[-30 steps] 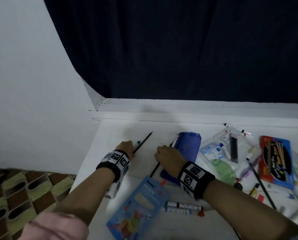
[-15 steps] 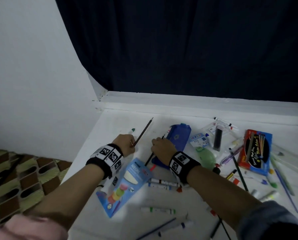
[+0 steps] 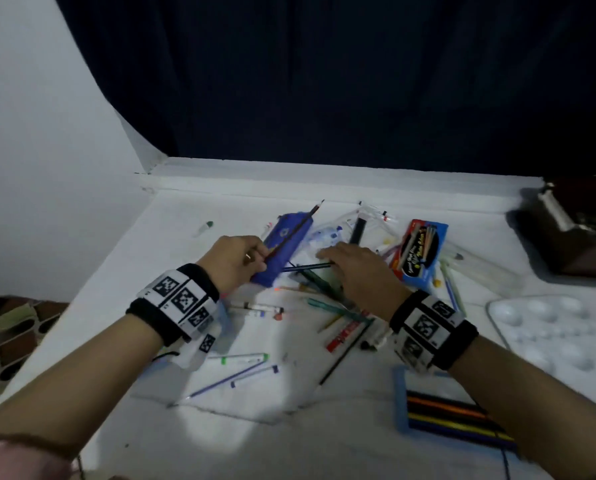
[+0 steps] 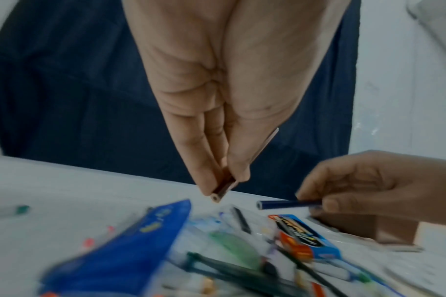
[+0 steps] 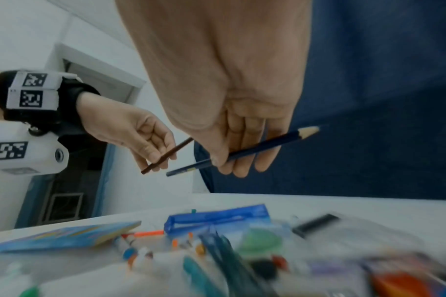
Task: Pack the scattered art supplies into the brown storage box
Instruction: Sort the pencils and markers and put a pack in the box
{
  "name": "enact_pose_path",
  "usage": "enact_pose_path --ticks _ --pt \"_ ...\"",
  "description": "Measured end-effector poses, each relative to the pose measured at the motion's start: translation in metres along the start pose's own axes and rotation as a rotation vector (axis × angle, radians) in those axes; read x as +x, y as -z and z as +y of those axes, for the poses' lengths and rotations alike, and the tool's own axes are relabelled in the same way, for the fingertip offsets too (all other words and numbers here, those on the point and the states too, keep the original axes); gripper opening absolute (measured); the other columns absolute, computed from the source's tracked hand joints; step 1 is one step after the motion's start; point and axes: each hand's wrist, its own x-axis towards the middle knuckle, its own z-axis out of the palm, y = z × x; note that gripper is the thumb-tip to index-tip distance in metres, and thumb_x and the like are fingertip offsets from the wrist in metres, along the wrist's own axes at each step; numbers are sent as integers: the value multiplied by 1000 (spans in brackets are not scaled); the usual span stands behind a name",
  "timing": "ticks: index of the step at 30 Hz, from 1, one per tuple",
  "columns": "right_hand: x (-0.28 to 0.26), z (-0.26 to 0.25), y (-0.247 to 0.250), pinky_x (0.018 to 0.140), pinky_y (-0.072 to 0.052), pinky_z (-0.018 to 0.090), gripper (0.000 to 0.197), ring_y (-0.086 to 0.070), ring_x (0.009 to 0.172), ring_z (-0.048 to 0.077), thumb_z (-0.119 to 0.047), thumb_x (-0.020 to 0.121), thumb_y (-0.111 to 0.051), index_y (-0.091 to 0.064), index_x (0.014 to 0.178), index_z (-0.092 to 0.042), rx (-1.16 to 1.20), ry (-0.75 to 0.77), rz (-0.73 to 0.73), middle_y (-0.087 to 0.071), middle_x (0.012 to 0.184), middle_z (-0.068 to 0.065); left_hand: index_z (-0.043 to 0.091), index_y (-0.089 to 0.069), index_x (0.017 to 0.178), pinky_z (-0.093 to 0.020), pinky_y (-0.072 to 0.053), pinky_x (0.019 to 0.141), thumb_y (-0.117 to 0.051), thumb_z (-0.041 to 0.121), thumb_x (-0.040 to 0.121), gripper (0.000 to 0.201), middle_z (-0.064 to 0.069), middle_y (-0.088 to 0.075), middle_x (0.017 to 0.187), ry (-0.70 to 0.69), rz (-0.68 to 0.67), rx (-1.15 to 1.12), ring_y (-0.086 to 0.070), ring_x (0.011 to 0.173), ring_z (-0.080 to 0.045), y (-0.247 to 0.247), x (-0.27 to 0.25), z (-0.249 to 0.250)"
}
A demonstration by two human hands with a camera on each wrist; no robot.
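My left hand (image 3: 256, 259) pinches a dark brown pencil (image 3: 300, 225) by its blunt end; the tip slants up and away over the blue pencil case (image 3: 272, 271). My right hand (image 3: 329, 259) grips a dark blue pencil (image 3: 305, 267) lying crosswise towards the left hand. Both hands hover above the table. In the left wrist view the brown pencil (image 4: 223, 192) sits between the fingertips. In the right wrist view the blue pencil (image 5: 267, 144) lies between thumb and fingers. The brown storage box (image 3: 573, 237) stands at the far right; its inside is too dark to see.
Pens, markers and pencils (image 3: 327, 299) lie scattered on the white table (image 3: 185, 244). A red-and-blue pencil pack (image 3: 423, 251) lies right of centre, a white paint palette (image 3: 559, 334) at right, a tray of coloured pencils (image 3: 445, 414) near front. The table's left edge drops to patterned floor (image 3: 9, 327).
Both hands have lifted off the table, each with a pencil, and moved right over the pencil case. The view swung right, bringing the brown box and palette into sight.
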Motion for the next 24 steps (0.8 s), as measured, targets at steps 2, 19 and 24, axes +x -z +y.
enact_pose_path --ticks 2,19,24 --pt "-51 20 11 78 -47 34 25 -58 97 26 -7 94 -47 -61 113 -13 83 -143 -108 -63 110 8 6 -66 96 -5 -41 65 -61 1 83 15 -1 -62 76 -49 -43 3 -57 62 9 -33 -6 34" --pt "-294 100 26 84 -48 32 37 -56 108 23 -9 86 -55 -57 123 -17 48 -425 -201 -57 119 4 13 -61 112 -29 -43 91 -55 10 89 25 -8 -62 114 -231 -489 287 -55 107 -23 -237 -33 207" --pt "-294 104 21 48 -45 16 42 -61 61 9 -10 46 -87 -74 80 -30 -27 -385 -213 -65 74 -12 15 -62 102 -33 -47 86 -53 6 85 21 -7 -61 109 -169 -505 414 -57 101 -26 -242 -40 197"
